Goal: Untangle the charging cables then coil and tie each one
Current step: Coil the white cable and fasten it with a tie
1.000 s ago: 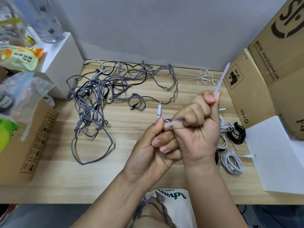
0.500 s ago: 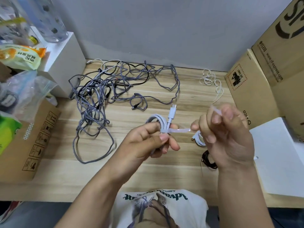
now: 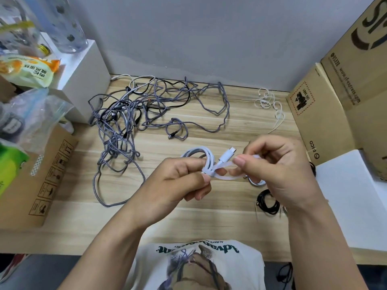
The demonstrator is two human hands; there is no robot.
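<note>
Cable (image 3: 198,152) coiled, above the desk (image 3: 209,206), pinched in left hand (image 3: 178,181), tie (image 3: 225,176) now looped back toward the coil by right hand (image 3: 278,164), no longer pulled out straight, so nearly bound, tangle (image 3: 134,114) waiting behind.

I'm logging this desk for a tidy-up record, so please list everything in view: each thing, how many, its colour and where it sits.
White coiled charging cable: one, white, held above the desk centre.
Translucent cable tie strap: one, whitish, wrapped round that coil.
Tangled braided cables: count unclear, grey and black, desk back left.
Thin white earphone cord: one, white, back right.
Coiled black cable: one, black, desk right, beside the right wrist.
Cardboard boxes: at least two, brown, right side.
Wooden desk: one, light wood.
Left hand: grip on the coil.
Right hand: pinches the strap.
</note>
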